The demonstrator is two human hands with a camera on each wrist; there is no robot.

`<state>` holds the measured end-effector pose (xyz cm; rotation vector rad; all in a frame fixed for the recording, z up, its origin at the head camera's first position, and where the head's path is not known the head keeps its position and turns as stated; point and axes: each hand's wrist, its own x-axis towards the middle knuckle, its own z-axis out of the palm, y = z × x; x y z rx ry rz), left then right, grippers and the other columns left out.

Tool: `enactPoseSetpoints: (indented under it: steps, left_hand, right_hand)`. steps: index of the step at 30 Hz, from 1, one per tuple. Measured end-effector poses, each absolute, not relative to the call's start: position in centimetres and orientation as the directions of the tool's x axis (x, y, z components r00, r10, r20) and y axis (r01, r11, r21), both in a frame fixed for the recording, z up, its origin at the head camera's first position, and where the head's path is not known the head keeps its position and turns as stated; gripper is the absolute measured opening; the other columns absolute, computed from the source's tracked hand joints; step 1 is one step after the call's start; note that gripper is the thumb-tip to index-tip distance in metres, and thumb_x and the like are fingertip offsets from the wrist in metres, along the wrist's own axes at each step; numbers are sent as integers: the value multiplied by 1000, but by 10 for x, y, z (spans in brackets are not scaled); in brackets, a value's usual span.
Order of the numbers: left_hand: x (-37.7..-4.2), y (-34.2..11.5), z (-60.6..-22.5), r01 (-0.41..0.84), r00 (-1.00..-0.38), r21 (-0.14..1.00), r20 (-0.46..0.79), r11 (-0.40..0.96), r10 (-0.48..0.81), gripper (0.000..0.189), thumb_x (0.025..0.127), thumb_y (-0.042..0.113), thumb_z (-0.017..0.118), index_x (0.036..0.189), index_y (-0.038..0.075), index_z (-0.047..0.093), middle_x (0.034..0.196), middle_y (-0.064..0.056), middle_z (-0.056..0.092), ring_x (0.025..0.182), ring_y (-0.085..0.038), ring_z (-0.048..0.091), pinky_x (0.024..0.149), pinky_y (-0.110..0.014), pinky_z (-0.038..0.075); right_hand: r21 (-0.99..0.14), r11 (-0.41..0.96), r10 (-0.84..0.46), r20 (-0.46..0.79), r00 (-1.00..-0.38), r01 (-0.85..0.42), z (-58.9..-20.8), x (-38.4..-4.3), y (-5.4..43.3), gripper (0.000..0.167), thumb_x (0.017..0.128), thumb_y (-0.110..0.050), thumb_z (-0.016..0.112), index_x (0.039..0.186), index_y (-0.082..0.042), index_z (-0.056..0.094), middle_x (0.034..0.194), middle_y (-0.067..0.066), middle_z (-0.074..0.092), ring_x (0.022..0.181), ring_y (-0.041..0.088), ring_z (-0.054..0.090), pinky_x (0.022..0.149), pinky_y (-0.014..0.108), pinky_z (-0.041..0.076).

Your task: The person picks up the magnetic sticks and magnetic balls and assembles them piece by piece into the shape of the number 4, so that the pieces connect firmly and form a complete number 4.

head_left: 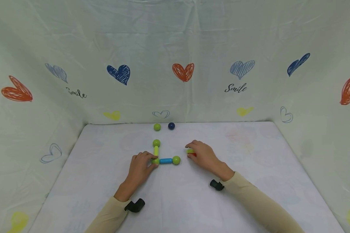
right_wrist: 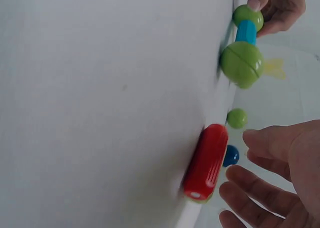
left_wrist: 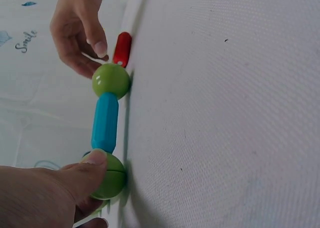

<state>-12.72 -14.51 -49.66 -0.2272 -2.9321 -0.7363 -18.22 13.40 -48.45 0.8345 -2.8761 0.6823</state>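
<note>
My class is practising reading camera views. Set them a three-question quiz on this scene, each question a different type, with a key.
1. Multiple choice: what does the left hand pinch?
A) a dark blue ball
B) a green ball
C) a red ball

2. True or false: the right hand is closed around a ball.

3. Fill in the missing colour: in the head view, the rod joining the pinched ball to the ball on its right is ____.

Key
1. B
2. False; it holds no ball and is beside the red rod.
3. Blue
</note>
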Motion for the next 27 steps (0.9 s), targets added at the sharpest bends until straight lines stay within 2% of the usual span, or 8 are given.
enactPoseSetpoints:
  steps: [6,12,27]
  left_hand:
    - [-127,-145,-496,171,-983,463,143,870,117,31,83,15,91,113,10,82,110,-9,74,106,-31,66,98,-54,47]
    - [-127,-145,-496,172,-983,467,145,867,117,31,83,15,90,113,10,82,110,-9,74,106,-31,67,98,-55,47]
    - [-126,-144,-496,164,-984,468,142,869,109,31,84,15,90,113,10,81,110,-9,74,107,-31,67,97,-54,47]
  right_hand:
    - [-390,782,-466,150,-872,-486,-487,-187,143,26,95,-4,76,121,-5,75,113,8,73,104,27,70,89,43,60]
    - [-398,798,-452,99,-886,-452,-490,-193,147,25,97,-6,74,122,-5,75,112,7,73,105,26,70,91,44,59]
    - [-482,764,-502,-27,-865,-428,-486,-210,140,27,99,-7,74,126,-5,74,110,6,72,102,22,68,94,41,58]
